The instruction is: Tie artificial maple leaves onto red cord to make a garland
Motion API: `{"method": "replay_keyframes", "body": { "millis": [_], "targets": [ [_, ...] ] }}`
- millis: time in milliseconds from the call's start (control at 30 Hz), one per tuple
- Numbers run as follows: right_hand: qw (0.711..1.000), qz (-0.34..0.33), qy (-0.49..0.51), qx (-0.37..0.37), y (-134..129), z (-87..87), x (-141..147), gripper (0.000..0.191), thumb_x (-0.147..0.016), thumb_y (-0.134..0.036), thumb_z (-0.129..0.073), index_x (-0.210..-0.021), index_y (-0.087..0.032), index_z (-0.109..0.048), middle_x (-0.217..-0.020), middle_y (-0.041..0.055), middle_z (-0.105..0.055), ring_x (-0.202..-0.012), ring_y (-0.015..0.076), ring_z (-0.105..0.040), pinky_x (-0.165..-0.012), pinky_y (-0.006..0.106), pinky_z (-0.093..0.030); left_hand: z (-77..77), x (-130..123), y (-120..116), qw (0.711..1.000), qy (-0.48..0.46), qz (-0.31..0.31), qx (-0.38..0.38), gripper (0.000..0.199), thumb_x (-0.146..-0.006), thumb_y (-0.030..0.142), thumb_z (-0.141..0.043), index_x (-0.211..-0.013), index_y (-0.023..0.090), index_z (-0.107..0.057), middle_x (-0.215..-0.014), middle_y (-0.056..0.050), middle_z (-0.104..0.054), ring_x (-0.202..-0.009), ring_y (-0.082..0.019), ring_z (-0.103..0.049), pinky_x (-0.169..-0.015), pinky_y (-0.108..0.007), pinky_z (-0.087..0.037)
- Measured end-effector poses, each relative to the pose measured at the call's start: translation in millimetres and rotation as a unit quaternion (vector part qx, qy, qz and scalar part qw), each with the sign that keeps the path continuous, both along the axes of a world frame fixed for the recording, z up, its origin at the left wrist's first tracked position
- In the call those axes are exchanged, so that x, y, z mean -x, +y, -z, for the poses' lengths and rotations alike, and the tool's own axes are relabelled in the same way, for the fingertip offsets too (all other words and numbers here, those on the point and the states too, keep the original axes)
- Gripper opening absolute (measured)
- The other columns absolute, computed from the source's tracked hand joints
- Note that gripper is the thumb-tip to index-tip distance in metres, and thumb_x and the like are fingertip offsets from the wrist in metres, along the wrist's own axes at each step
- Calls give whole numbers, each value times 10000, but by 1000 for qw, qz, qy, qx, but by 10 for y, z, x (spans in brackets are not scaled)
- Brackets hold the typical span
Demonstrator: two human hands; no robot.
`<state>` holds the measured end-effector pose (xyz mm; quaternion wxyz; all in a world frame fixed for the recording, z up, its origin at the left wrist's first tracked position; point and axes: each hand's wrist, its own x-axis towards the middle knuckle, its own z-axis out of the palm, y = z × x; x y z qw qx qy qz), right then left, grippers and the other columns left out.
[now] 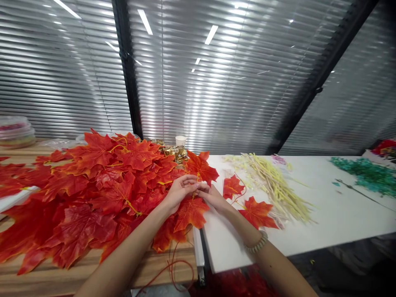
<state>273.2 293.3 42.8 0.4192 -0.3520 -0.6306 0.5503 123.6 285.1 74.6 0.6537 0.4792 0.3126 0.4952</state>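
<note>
My left hand (180, 190) and my right hand (211, 195) meet at the seam between the wooden and white tables, fingertips pinched together on the yellow stem of a red maple leaf (201, 166). That leaf points up and away from the fingers. Another orange-red leaf (192, 213) hangs just below my hands. To the left lies a big pile of red artificial maple leaves (83, 222), some with yellow stems. Two more leaves (257, 213) rest on the white table at the right, beside a thin red cord. More red cord (182, 261) loops below my hands.
Yellow stalks (278, 185) lie on the white table (309, 239). Green material (368, 175) and a dark thin stem are farther right. Behind the pile stand a paper cup (180, 140) and gold packets (175, 153). Stacked plastic tubs (15, 132) sit far left. Blinds cover the windows behind.
</note>
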Motion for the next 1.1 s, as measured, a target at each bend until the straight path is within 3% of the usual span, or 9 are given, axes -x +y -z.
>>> {"method": "replay_keyframes", "body": {
  "millis": [267,500,867,1100],
  "targets": [
    [1000,7,-3,3,-21,-46,11,208,-702,-353,-637,-737,-149,-629,-705,20,-578,-651,116,-498,-609,244,-369,-14,20,7,1000,-6,-19,5,370,-580,233,-768,-897,132,-605,-803,-23,-601,-702,-106,-584,-625,-205,-459],
    [1000,16,-15,7,-54,-101,12,252,-715,-385,-625,-783,-144,-649,-736,28,-600,-607,91,-470,-543,212,-328,-56,14,1,999,-17,-29,25,374,-562,238,-777,-880,145,-603,-790,-5,-594,-618,-100,-588,-616,-241,-483],
    [999,36,24,20,-37,-84,-1,248,-694,-376,-661,-792,-149,-668,-679,5,-580,-516,56,-398,-480,204,-273,-57,27,23,994,-25,-94,53,262,-589,88,-721,-819,138,-607,-744,3,-582,-613,-87,-576,-575,-211,-503],
    [993,99,65,22,-12,-81,-12,244,-648,-362,-702,-737,-141,-652,-677,6,-596,-571,75,-450,-539,212,-318,-80,70,51,993,-56,-78,73,270,-612,83,-719,-843,133,-588,-729,-1,-601,-590,-95,-610,-598,-222,-524]
  ]
}}
